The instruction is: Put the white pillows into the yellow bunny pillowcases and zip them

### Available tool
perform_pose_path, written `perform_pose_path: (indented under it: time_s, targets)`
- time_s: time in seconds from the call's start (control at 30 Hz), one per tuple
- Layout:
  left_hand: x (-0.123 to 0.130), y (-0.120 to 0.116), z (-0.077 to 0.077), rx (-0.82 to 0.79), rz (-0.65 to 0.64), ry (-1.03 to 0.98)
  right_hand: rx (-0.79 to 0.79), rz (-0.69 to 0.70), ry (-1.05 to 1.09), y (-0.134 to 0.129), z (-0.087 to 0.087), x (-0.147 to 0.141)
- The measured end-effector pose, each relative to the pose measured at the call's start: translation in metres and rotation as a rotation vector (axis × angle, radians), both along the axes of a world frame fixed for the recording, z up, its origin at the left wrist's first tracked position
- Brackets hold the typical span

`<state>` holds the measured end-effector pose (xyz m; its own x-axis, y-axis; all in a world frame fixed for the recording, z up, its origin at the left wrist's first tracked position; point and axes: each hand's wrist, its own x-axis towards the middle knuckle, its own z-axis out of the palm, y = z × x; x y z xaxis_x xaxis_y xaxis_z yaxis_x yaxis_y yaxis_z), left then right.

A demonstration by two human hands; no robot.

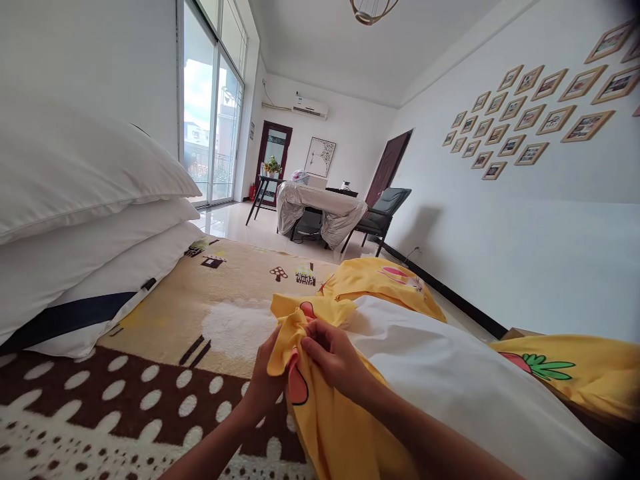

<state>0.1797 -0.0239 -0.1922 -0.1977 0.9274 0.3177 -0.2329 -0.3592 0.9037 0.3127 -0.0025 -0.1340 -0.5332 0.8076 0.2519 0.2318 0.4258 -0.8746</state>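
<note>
A yellow printed fabric cover (pixel 330 420) lies bunched before me, with pink-red figures on it. My left hand (pixel 267 373) is closed around its gathered edge from the left, its fingers partly hidden behind the cloth. Pinching the same gathered edge from the right is my right hand (pixel 334 353), thumb against fingers. Under my right forearm and beyond it spreads a smooth white padded piece (pixel 440 367); whether it is a pillow or a quilt I cannot tell. More yellow printed fabric (pixel 380 280) shows past its far end, and another yellow part (pixel 585 367) lies along its right side.
Beneath is a beige and brown patterned blanket (pixel 240 267). White pillows (pixel 100 180) are stacked at the left. Farther off stand a covered table (pixel 320 207), a dark chair (pixel 385 210) and a plant stand (pixel 270 179). A wall with framed pictures runs along the right.
</note>
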Motion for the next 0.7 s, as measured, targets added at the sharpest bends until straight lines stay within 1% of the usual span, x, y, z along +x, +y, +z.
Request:
perform_pose_path:
  time_s: [0.07,0.13,0.17,0.23,0.37,0.4,0.47,0.53,0.63,0.7]
  targets:
    - [-0.002,0.002,-0.004,0.059,0.077,0.073,-0.02,0.002,0.003,0.001,0.0,0.0]
    - [-0.002,-0.001,-0.005,0.066,0.165,0.061,-0.035,-0.002,0.003,0.002,0.0,0.0]
    - [-0.001,-0.003,-0.005,0.06,0.182,0.032,-0.035,-0.003,0.001,0.002,0.0,0.0]
    - [0.002,-0.01,-0.004,0.029,0.18,-0.035,-0.015,0.002,-0.012,0.002,0.0,-0.001]
    - [0.01,-0.021,0.003,-0.104,0.219,-0.116,0.079,0.002,-0.067,0.0,0.0,-0.003]
    - [0.011,-0.021,0.006,-0.121,0.198,-0.111,0.106,0.004,-0.079,-0.001,0.0,-0.004]
    - [0.011,-0.021,0.013,-0.13,0.116,-0.085,0.183,0.005,-0.099,-0.002,-0.001,-0.004]
    - [0.007,-0.019,0.019,-0.129,0.044,-0.054,0.297,0.02,-0.129,-0.003,-0.002,-0.003]
    - [0.0,-0.017,0.026,-0.119,-0.001,-0.02,0.445,0.07,-0.196,-0.006,0.0,0.0]
    - [-0.003,-0.016,0.028,-0.121,-0.021,-0.024,0.467,0.087,-0.235,-0.007,0.004,0.002]
